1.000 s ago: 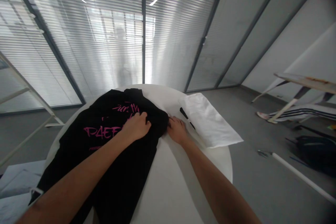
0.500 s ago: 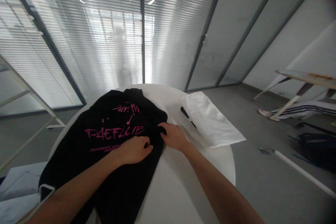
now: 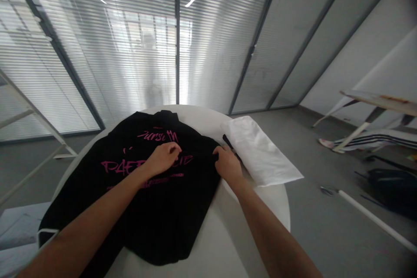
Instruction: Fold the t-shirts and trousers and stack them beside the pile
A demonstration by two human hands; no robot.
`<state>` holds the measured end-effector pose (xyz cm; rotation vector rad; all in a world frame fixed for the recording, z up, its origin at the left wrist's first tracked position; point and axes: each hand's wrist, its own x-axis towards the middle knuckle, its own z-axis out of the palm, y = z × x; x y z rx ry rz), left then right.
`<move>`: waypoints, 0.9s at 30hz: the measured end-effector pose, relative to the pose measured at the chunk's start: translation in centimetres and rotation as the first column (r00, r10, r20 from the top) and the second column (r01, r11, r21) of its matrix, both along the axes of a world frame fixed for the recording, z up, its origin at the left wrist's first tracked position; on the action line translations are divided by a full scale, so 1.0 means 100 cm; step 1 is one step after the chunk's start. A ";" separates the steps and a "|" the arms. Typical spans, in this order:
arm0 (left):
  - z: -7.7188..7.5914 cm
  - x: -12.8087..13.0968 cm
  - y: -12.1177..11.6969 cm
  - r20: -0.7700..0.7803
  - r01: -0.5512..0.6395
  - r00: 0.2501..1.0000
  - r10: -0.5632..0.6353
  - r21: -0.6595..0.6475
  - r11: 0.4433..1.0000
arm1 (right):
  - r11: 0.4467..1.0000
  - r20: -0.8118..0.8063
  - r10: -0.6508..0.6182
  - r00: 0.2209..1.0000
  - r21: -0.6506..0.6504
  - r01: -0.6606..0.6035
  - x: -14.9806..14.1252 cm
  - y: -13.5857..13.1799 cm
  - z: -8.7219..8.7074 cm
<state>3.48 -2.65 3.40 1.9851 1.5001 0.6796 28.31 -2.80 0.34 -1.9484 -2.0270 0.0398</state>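
Observation:
A black top (image 3: 156, 208) with pink lettering lies spread over a round white table (image 3: 224, 234), its collar end at the far side. My right hand (image 3: 228, 163) pinches the right edge of the top between thumb and fingers. Over the lettering, my left hand (image 3: 162, 157) has its fingers curled closed; whether any cloth is caught in them I cannot make out. At the lower left, a white-edged part of the top (image 3: 48, 231) reaches past my left forearm.
A white cloth (image 3: 263, 152) lies right of the top, overhanging the table, with a dark strip (image 3: 227, 140) beside it. White metal legs (image 3: 39, 117) stand at left. On the floor at right lie a white pole (image 3: 374, 217) and a dark bag (image 3: 394, 186). Blinds-covered glass (image 3: 140, 65) is ahead.
My right hand has drawn the top's edge to the right, spreading the cloth and uncovering more lettering. My left hand has moved farther up over the print.

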 end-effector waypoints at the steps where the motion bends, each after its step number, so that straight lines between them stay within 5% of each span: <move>1: -0.004 -0.005 0.001 -0.072 -0.022 0.997 0.023 0.008 1.000 | 1.000 0.001 0.001 1.000 0.010 -0.001 0.001 0.001 -0.001; 6: -0.025 -0.006 -0.017 -0.313 0.066 0.945 -0.099 -0.115 0.991 | 0.989 -0.032 0.079 0.996 0.128 -0.075 0.005 0.005 0.002; 11: -0.030 0.002 -0.034 -0.447 0.058 0.894 -0.039 0.031 0.998 | 0.943 0.004 0.301 0.954 0.146 -0.298 -0.009 -0.009 0.011; 16: -0.027 -0.001 -0.043 -0.431 0.175 0.896 -0.109 0.116 0.978 | 0.844 0.027 0.533 0.845 -0.084 -0.530 -0.020 -0.025 0.008; 23: -0.017 0.011 -0.069 -0.369 0.381 0.864 -0.342 0.036 0.924 | 0.656 -0.056 0.673 0.737 -0.415 -0.631 0.007 -0.026 0.020; 27: -0.012 0.019 -0.082 -0.315 0.425 0.856 -0.410 -0.023 0.905 | 0.612 -0.064 0.696 0.716 -0.470 -0.637 0.016 -0.026 0.025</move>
